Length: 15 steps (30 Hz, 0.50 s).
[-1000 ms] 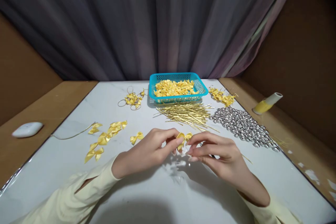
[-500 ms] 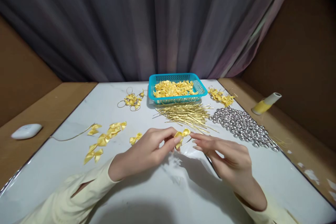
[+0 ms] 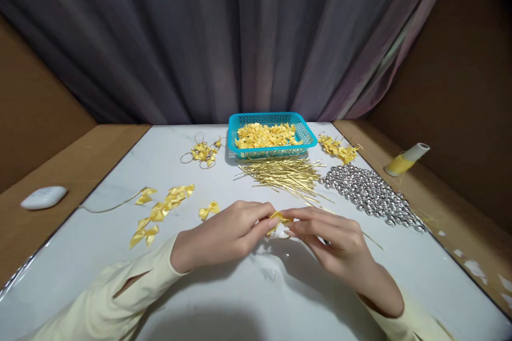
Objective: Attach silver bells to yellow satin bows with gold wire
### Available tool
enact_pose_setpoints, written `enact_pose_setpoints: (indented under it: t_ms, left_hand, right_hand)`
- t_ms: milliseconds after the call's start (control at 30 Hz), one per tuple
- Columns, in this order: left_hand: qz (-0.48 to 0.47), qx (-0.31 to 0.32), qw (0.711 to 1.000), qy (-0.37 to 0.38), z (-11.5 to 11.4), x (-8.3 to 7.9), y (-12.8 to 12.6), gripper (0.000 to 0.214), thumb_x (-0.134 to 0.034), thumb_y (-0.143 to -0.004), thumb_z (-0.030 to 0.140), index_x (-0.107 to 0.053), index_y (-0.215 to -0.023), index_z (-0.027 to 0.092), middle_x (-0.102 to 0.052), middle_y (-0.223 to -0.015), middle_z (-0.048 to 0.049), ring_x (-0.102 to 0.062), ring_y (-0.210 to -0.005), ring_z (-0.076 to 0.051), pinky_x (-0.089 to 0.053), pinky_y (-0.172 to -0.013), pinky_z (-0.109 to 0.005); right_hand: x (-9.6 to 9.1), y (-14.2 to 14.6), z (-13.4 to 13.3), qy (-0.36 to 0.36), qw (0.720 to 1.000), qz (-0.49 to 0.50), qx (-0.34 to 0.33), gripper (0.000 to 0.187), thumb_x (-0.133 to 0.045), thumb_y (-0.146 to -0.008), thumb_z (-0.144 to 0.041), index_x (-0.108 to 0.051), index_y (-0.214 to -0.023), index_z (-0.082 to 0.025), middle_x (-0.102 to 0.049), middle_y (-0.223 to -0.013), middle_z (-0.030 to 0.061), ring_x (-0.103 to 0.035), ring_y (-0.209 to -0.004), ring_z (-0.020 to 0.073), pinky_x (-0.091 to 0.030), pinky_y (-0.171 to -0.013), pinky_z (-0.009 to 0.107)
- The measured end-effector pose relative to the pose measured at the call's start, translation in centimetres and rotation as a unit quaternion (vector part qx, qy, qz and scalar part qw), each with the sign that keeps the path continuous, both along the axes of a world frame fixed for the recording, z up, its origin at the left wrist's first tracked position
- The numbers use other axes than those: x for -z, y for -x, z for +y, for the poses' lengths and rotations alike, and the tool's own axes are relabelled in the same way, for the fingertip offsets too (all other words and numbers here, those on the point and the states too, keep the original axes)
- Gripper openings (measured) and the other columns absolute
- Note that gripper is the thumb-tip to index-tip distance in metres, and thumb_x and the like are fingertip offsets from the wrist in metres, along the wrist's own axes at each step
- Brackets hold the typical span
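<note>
Pinching a bow point(image 3: 276, 218) from both sides: clasped from 9 o'clock by the left hand point(image 3: 224, 232) with thumb and forefinger, gripped from 3 o'clock by the right hand point(image 3: 334, 242) with its fingertips. Held low over the middle of the bench point(image 3: 208, 293); cannot tell whether touching it. Mostly covered by fingers, with only a yellow sliver showing.

At 12 o'clock from the bow, near, a heap of gold wires point(image 3: 284, 173); beyond it, a blue basket point(image 3: 233, 136) by the far edge. At 2 o'clock, silver bells point(image 3: 372, 194), near the right hand but apart. At 9 o'clock, just beside the left hand, a spare bow point(image 3: 209, 209); farther out at 9 to 10 o'clock, loose bows point(image 3: 160, 210). Open bench at 6 o'clock, between the sleeves and down to the near edge. Left and right edges well apart from both hands.
</note>
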<state>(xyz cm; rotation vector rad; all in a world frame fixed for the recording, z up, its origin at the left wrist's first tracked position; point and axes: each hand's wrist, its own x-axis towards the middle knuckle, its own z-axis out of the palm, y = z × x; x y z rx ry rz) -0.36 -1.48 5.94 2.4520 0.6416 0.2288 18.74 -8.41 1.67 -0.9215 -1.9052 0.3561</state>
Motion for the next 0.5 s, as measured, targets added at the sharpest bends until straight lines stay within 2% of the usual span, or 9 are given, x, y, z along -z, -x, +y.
enact_pose_setpoints:
  t_ms: [167,500]
  left_hand:
    - [-0.005,-0.003,1.000,0.014,-0.04,-0.04,-0.13,0.030,-0.030,-0.093,0.028,-0.044,-0.069,0.017,-0.043,-0.060,0.0038,-0.042,-0.055,-0.010,-0.030,-0.056,-0.023]
    - [-0.001,0.007,0.999,0.045,-0.18,0.02,-0.20,0.029,-0.031,-0.093,0.026,-0.040,-0.067,0.017,-0.038,-0.058,0.0051,-0.039,-0.052,-0.008,-0.027,-0.054,-0.022]
  right_hand:
    - [0.29,0.11,-0.12,-0.028,0.999,-0.016,0.010,0.021,-0.050,-0.079,-0.002,-0.059,-0.092,-0.017,-0.067,-0.094,0.0090,-0.064,-0.082,0.0147,-0.056,-0.069,0.028]
    - [0.14,0.01,-0.02,-0.008,0.999,-0.044,-0.001,0.016,-0.049,-0.079,-0.002,-0.056,-0.078,-0.016,-0.068,-0.088,0.0079,-0.064,-0.076,0.0129,-0.054,-0.064,0.023]
